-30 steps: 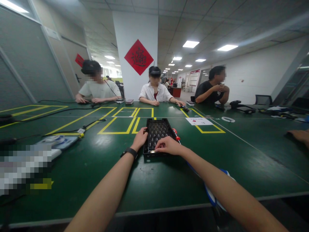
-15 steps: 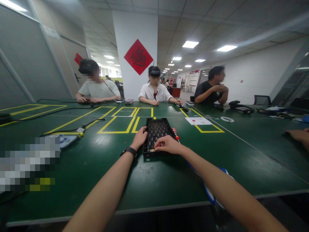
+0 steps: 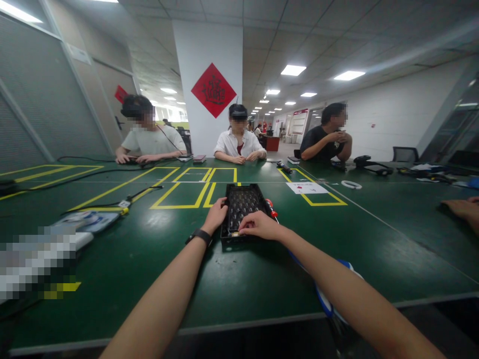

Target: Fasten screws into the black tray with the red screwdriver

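A black rectangular tray point(image 3: 245, 200), with rows of small dark cells inside, lies on the table in front of me. My left hand point(image 3: 216, 215) grips its left wall, with the thumb over the rim. Over the near end of the tray is my right hand point(image 3: 258, 225), its thumb and fingers pinched together at the inside. Beside those fingertips shows a small pale, yellowish piece point(image 3: 235, 234); what the pinch holds is hidden. Against the tray's right side rests a red-handled screwdriver point(image 3: 274, 214), partly covered by my right hand.
The green table point(image 3: 157, 279) bears yellow tape outlines. A blue and white object point(image 3: 325, 297) lies under my right forearm. Farther off are a paper sheet point(image 3: 307, 188), a white ring point(image 3: 351, 184) and a black cable point(image 3: 147, 190). Several people sit around the table.
My hands stay at the tray almost unchanged. The person opposite has drawn one hand back from a dark object on the table, bringing both hands together. The view has shifted slightly.
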{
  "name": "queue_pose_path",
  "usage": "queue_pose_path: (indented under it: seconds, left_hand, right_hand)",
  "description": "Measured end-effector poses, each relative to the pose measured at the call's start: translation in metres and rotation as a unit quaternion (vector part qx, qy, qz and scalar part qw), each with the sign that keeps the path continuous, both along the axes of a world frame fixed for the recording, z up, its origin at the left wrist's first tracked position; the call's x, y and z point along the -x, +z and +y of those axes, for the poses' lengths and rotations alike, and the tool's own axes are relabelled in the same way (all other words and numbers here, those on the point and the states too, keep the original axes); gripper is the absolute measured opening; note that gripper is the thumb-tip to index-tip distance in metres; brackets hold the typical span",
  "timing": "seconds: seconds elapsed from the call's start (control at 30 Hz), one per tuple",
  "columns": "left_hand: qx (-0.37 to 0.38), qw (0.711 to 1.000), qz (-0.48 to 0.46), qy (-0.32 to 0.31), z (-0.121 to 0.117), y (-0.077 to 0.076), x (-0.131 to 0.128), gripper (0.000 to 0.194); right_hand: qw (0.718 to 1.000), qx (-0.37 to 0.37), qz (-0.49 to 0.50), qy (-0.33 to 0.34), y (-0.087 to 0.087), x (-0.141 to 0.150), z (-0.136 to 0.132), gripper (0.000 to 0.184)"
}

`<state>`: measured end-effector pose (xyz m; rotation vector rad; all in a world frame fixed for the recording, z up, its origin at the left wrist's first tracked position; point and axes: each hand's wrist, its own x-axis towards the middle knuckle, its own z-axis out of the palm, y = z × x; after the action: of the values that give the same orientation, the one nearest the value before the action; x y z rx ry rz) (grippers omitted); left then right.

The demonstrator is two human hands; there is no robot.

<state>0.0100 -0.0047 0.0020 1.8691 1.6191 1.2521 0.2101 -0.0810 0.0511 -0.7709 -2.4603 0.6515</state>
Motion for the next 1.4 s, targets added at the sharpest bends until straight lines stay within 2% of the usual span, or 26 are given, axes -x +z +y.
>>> queue_pose_path:
  seconds: [0.3, 1.1, 1.4]
  left_hand:
    - [-0.002, 1.000, 0.007, 0.000, -0.0013, 0.0016, -0.0012, 0.042]
    - [-0.001, 1.000, 0.001, -0.002, 0.0002, -0.0007, -0.0003, 0.043]
    - [-0.008, 1.000, 0.006, -0.001, 0.0019, -0.0016, -0.0001, 0.043]
  right_hand:
    - [1.000, -0.026, 0.000, 0.001, -0.0001, -0.0004, 0.0008, 0.027]
    - [1.000, 0.006, -0.008, -0.011, 0.0018, -0.0004, -0.0010, 0.026]
    - [1.000, -0.024, -0.002, -0.007, -0.0001, 0.0002, 0.0008, 0.027]
